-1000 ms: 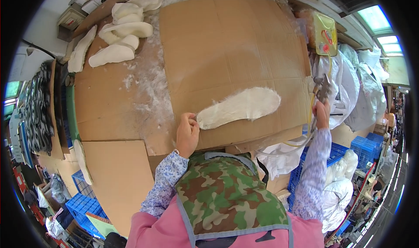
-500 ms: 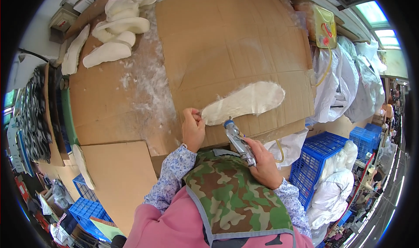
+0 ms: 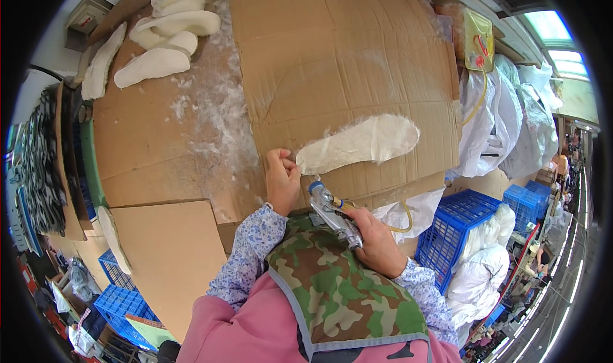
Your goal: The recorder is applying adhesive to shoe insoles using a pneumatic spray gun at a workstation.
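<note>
Left hand: your left hand [image 3: 284, 181] comes up from the lower edge, wrist fairly straight, thumb and fingertips drawn together on the narrow left end of the insole.
Right hand: your right hand [image 3: 380, 240] is wrapped around a silver spray gun [image 3: 333, 219], forearm slanting in from the lower right. The blue collar [image 3: 315, 186] on its front points up and left, just below that same end of the insole.
Sleeves: floral on both arms, either side of your camouflage apron [image 3: 345, 286]. The gun's rear end sits right over the apron.
Edges: you're working close to the front edge of the cardboard sheet [image 3: 332, 63] on the desk [image 3: 140, 146]. Its right edge ends beside white bags [image 3: 476, 130], and a blue crate [image 3: 453, 229] stands off past the front right corner.
Room: most of the sheet stretches away beyond the insole, so that's your roomy side. Over to the left there's loose white fluff [image 3: 220, 104], then a pile of white insoles [image 3: 172, 31] at the far left.
Insole: the white, fuzzy-edged insole [image 3: 357, 144] lies flat on the sheet, running right and slightly away from your left hand, broad end farthest out. It's beyond your right hand, with the gun between.
</note>
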A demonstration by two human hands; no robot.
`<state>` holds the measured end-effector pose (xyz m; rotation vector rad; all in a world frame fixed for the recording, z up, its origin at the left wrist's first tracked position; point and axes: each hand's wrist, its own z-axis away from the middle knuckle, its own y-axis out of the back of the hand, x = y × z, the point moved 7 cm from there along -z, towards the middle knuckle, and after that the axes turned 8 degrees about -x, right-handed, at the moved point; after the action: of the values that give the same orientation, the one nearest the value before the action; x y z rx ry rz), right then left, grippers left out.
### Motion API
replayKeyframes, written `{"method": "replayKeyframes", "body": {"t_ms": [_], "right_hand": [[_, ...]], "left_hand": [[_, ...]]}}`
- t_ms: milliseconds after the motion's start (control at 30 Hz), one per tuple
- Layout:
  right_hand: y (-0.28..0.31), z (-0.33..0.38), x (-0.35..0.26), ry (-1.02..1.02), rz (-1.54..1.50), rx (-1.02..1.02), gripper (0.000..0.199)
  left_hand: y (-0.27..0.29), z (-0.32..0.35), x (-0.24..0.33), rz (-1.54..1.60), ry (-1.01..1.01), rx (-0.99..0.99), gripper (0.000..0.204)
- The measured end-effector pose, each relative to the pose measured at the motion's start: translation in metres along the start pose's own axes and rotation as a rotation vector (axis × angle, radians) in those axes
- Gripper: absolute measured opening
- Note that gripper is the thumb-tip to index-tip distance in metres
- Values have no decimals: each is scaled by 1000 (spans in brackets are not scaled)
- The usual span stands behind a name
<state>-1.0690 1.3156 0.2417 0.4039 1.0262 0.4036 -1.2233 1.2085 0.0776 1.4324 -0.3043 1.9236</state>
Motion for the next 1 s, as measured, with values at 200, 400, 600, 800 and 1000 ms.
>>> {"method": "replayKeyframes", "body": {"t_ms": [200,400,600,800,1000], "right_hand": [[13,6,11,-59,32,91,43],[29,16,25,-103,-19,161,51],[44,28,36,-84,16,329,32],[58,39,45,-114,56,381,29],[72,53,55,-120,68,505,24]], "left_hand": [[-1,3,10,4,5,-28,38],[-2,4,14,-12,-41,-75,45],[-5,5,15,11,-19,-85,46],[-5,7,13,42,5,-96,47],[-6,8,17,44,-6,-95,48]]}}
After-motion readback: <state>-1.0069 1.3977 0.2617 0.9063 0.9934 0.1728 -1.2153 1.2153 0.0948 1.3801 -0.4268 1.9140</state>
